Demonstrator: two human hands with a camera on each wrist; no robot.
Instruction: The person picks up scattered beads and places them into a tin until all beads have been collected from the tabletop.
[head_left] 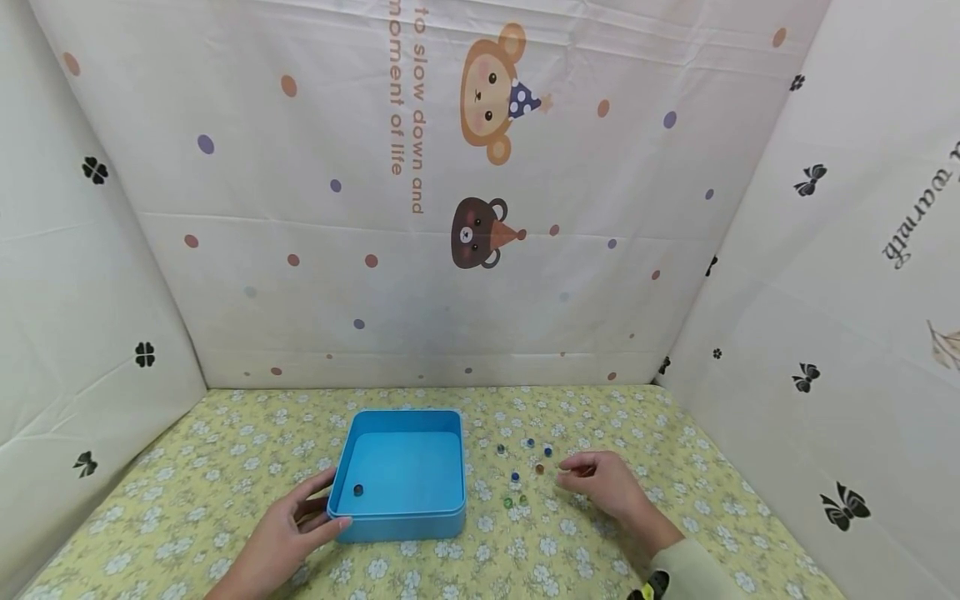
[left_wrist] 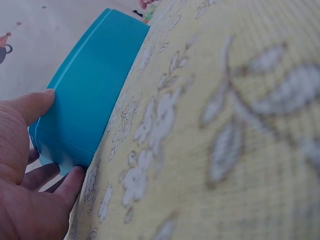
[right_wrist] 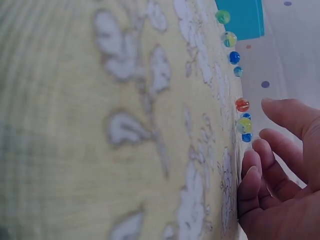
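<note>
A light-blue square box [head_left: 408,527] with an open top stands on the cloth. My left hand [head_left: 283,525] grips its near left corner, thumb on the front wall and fingers against the left side. One dark brownish marble [head_left: 358,490] lies inside the box. To the box's right, several small clear marbles are scattered, among them an orange one [head_left: 539,468], a blue one [head_left: 515,477] and a green one [head_left: 508,502]. My right hand [head_left: 611,485] rests beside them, thumb and forefinger apart. Close before its fingertips is a yellow marble [right_wrist: 244,125].
A yellow flowered cloth [head_left: 420,575] covers the table. Behind it rises a white printed curtain [head_left: 405,333], with further white hangings at the left [head_left: 67,317] and right [head_left: 757,400].
</note>
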